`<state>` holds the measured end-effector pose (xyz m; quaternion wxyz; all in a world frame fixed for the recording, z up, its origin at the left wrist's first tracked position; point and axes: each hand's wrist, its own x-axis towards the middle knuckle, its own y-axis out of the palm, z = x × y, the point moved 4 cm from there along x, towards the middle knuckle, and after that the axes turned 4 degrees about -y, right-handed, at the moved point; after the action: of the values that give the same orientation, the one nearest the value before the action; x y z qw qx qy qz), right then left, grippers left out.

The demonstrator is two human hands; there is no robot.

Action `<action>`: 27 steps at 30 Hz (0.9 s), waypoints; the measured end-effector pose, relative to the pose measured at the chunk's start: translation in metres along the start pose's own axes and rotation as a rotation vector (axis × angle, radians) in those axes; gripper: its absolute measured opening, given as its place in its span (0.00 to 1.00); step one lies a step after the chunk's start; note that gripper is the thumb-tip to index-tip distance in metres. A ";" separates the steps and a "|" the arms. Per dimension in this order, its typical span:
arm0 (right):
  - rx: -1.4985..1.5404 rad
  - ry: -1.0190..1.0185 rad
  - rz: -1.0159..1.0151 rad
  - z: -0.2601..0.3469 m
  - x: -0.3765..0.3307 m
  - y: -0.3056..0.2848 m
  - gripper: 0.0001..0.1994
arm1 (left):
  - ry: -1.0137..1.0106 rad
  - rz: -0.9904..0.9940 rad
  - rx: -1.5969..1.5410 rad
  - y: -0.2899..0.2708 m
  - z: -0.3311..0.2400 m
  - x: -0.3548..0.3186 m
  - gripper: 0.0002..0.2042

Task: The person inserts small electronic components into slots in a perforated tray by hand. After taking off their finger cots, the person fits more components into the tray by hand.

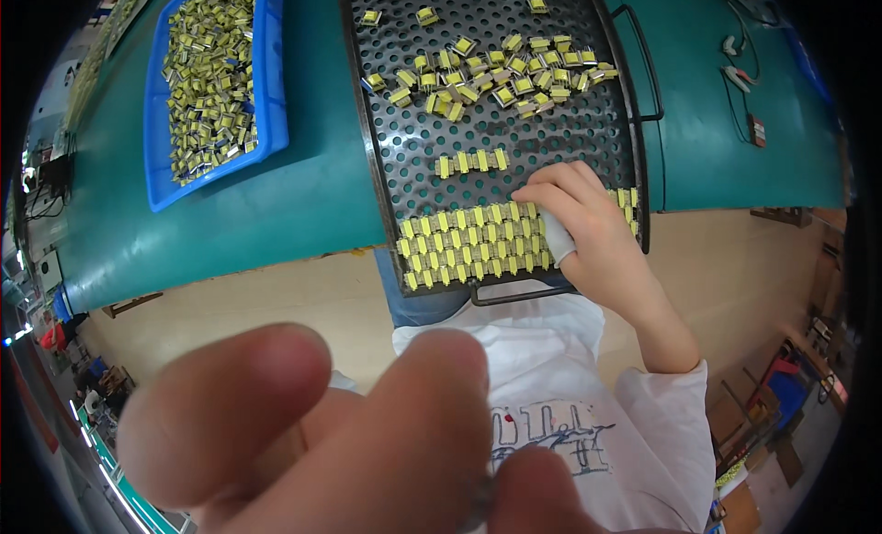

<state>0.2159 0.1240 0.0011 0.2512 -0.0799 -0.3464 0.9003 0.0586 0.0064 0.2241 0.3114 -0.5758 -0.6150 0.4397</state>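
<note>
Clock centred on the right hand, 12 = away from the wearer.

Right hand [593, 224]: fingers bent, tips down at the packed rows [459, 238] of small yellow parts. Contact is hidden, can't tell if one is pinched. White cover [558, 237] on the thumb side. Left hand [404, 424] is at 7–8, right by the camera, blurred; fingers bent and spaced apart, can't tell if it grips anything.

Packed rows run off at 9 and show again past the hand at 2–3. Short row [482, 159] at 10, separate from the block. Loose pile [521, 66] at 11, parts tipped every way.

Looks like lining-up work to me. I'd turn each part the same way first, seat it square to its neighbour with light fingertip pressure, and keep the palm lifted so it doesn't rake the rows.

Edges: tray [409, 157] has a raised rim, close at 3. Side handle [650, 66] sticks out at 1, near handle [528, 295] at 7. Near end overhangs the table [317, 185], over the wearer's lap, so easy on pushes toward 6.

Room: bare perforated strip between pile and short row, 10 to 12. Blue bin [274, 84] of loose parts well off at 10.
</note>
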 end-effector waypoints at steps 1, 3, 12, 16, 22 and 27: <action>0.001 -0.003 0.000 0.001 0.000 0.000 0.27 | -0.008 0.018 0.008 -0.001 0.000 -0.001 0.17; -0.001 0.000 0.000 0.001 0.000 -0.001 0.27 | -0.018 0.052 0.024 -0.003 0.001 0.005 0.17; 0.005 0.017 0.004 0.000 -0.001 -0.001 0.27 | -0.046 0.202 0.099 -0.012 0.005 -0.001 0.18; -0.004 0.019 0.006 0.002 -0.002 -0.001 0.27 | -0.056 0.066 0.003 0.011 0.000 -0.009 0.18; 0.001 0.018 0.000 0.000 0.000 0.001 0.28 | -0.078 -0.208 -0.184 0.032 0.011 -0.010 0.16; -0.003 0.044 0.003 -0.004 -0.004 -0.001 0.28 | 0.054 -0.125 -0.338 0.055 0.036 0.024 0.15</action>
<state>0.2216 0.1253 -0.0012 0.2573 -0.1006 -0.3418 0.8982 0.0472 0.0210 0.1561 0.2534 -0.5922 -0.7062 0.2939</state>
